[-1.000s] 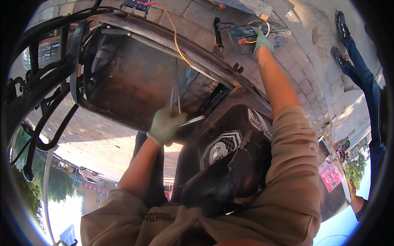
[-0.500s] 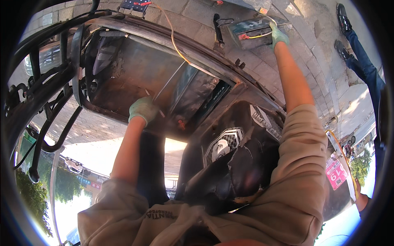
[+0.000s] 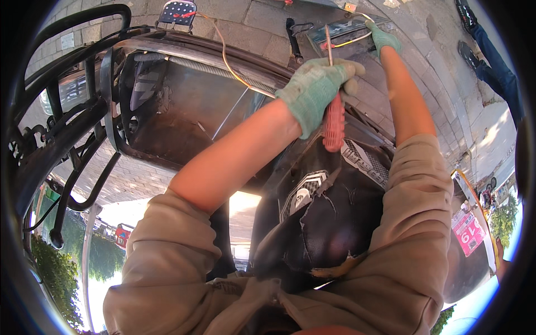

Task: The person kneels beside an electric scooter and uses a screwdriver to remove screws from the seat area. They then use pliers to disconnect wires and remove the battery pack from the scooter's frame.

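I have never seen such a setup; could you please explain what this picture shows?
The work is done by hand, without a robot, and the view is from the left one of two head-worn fisheye cameras, so straight edges bend. The gloved left hand holds a red-handled screwdriver. The right hand is at a yellow-white cable; its grip is too small to judge. The cable crosses a dark box on the paving. Closer in is a torn black seat, with an open compartment to its left.

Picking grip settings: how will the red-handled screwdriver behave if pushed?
The red-handled screwdriver should be stiff; its shaft looks straight. Its bumpy handle probably resists slipping in the left hand. That handle looks roundish, so it may roll if pushed.
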The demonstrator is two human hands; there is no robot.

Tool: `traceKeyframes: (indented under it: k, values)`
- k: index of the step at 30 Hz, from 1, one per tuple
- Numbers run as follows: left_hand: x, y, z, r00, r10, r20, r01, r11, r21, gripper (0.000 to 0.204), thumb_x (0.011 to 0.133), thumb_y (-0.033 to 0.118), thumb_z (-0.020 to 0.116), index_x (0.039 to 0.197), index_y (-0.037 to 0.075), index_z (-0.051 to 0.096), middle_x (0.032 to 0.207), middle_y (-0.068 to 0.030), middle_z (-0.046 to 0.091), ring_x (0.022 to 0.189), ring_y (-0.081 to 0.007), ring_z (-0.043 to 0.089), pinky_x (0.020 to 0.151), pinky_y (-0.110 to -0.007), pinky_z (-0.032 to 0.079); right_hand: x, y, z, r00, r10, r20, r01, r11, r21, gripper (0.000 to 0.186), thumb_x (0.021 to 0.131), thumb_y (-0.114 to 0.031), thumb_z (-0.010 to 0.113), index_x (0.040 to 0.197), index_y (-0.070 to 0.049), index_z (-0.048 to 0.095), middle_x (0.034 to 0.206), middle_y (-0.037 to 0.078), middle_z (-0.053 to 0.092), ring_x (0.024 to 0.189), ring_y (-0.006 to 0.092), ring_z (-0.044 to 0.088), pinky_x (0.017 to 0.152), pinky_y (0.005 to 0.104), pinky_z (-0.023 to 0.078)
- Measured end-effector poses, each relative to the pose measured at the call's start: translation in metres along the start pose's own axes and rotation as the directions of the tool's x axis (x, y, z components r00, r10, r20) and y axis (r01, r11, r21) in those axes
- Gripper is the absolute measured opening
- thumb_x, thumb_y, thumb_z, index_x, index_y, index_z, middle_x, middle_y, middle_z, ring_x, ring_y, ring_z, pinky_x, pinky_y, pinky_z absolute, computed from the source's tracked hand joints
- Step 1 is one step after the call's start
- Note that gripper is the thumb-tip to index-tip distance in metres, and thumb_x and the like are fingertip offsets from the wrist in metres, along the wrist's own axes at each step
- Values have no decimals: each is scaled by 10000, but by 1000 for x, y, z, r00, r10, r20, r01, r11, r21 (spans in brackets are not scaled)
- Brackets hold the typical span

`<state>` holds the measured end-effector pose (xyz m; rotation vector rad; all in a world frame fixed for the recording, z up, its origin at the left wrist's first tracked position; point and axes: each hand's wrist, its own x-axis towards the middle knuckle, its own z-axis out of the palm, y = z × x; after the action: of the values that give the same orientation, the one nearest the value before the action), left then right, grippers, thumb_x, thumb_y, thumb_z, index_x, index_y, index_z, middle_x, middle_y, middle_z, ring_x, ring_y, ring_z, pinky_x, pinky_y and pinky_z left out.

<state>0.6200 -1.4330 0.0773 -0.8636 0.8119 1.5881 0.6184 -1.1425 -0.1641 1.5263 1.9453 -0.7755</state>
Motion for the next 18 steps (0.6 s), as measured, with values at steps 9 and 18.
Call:
traceKeyframes:
  k: [9,18]
  values:
    - [95,4,-27,971,130,200,-109,988,-114,310,982,226,596,1139,-34,658,869,-49,634,729,-141,568,679,-304,510,25,15,-1,990,-126,61,132,985,-110,1531,604,-720,820,1406,298,4,1433,389,370,1161,346,622,777,384,608]
    - [-84,16,-124,888,255,382,-262,964,-33,384,961,261,575,1184,-46,637,981,-95,658,848,-178,597,753,-301,492,4,13,-20,960,-130,248,105,988,113,1045,715,-556,845,1466,15,397,1304,201,544,955,263,688,632,383,619]
